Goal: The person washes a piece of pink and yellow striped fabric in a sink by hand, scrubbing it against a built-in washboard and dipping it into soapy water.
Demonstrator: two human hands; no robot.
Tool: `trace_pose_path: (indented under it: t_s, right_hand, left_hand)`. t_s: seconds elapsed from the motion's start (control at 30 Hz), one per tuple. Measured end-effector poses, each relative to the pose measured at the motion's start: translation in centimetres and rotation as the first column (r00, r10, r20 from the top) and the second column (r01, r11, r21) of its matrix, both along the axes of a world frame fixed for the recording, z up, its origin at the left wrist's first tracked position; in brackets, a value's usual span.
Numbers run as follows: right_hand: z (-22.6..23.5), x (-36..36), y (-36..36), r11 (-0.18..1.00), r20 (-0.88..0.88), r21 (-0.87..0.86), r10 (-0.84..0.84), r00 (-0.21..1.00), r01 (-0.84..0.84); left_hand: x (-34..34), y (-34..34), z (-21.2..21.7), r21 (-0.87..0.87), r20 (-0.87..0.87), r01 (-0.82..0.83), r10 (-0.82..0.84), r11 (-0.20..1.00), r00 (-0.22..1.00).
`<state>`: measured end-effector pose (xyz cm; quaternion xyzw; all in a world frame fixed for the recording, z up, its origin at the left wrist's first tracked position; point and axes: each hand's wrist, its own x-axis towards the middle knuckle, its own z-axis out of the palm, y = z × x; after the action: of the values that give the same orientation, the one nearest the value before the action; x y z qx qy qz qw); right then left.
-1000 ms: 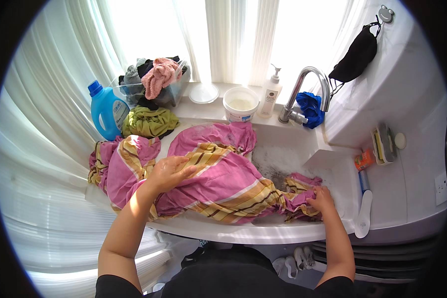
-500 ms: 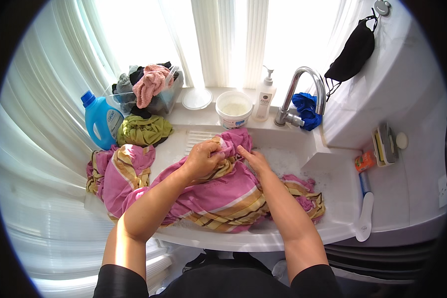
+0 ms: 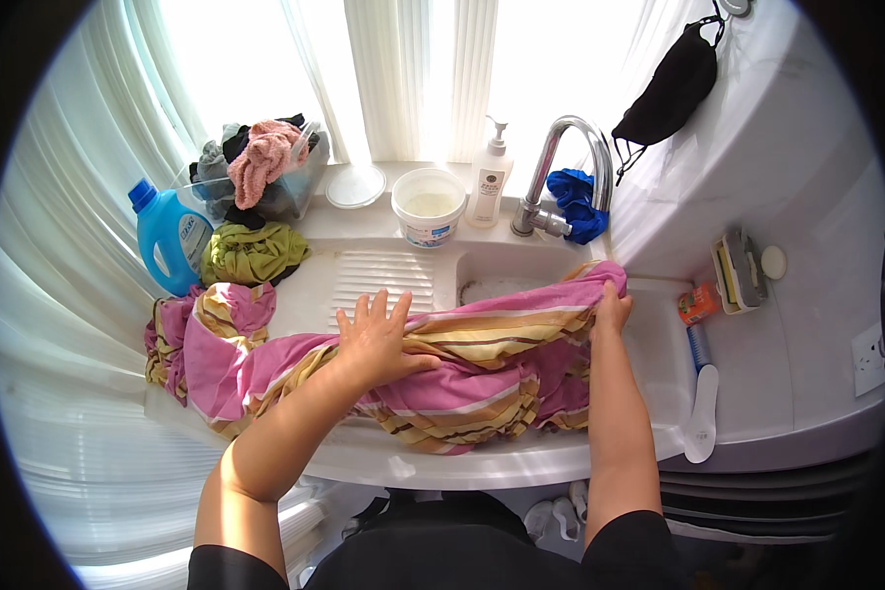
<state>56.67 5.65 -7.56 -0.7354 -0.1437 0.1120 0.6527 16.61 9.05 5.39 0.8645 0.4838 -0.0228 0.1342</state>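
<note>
A large wet-looking pink cloth (image 3: 477, 388) with yellow, brown and white stripes lies bunched across the white laundry sink (image 3: 664, 369) and its washboard. My right hand (image 3: 612, 311) is closed on the cloth's far right end and pulls it out to the right above the basin. Fingers spread, my left hand (image 3: 372, 339) rests on the cloth's middle beside the ridged washboard (image 3: 379, 280). The cloth's left part is heaped on the sink's left ledge. Most of the basin's inside is hidden under the cloth.
Along the back ledge stand a white tub (image 3: 429, 206), its lid (image 3: 356, 185), a pump bottle (image 3: 488, 177) and the curved faucet (image 3: 600, 147). A blue detergent bottle (image 3: 167, 241), green garment (image 3: 251, 254) and clear bin of clothes (image 3: 310, 177) crowd the left. A brush (image 3: 701, 413) lies right.
My right hand has moved right, taking hold of the cloth's end and stretching it sideways. My left hand has let go of its bunch, opened and shifted slightly left.
</note>
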Motion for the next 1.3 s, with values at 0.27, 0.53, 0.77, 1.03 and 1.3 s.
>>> trace_pose_path:
  t_s: [0.27, 0.53, 0.77, 1.03, 1.3]
  right_hand:
    - [-1.7, -8.0, -2.3, 0.359, 0.166, -0.906, 0.787, 0.594, -0.222]
    - [-11.8, -12.6, 1.3, -0.265, -0.271, -0.924, 0.962, -0.018, -0.274]
    - [-11.8, -10.4, 3.5, -0.146, -0.232, -0.952, 0.917, 0.325, -0.269]
    - [-14.4, -10.6, 3.3, 0.253, 0.196, -0.954, 0.931, 0.307, -0.160]
    - [-1.2, -10.1, 0.1, 0.615, -0.439, -0.043, 0.697, 0.568, -0.788]
  left_hand:
    - [-2.3, -2.9, -3.6, 0.255, 0.014, 0.038, -0.043, 0.966, 0.999]
    - [-2.2, -4.0, -3.4, 0.374, 0.102, 0.065, -0.110, 0.925, 0.989]
    - [-1.9, -4.3, -3.2, 0.344, 0.089, 0.041, -0.076, 0.938, 0.993]
    - [8.9, -0.6, -4.3, 0.233, 0.022, 0.247, -0.259, 0.941, 0.966]
    - [10.4, 1.6, -4.6, -0.004, -0.264, 0.061, -0.060, 0.998, 0.963]
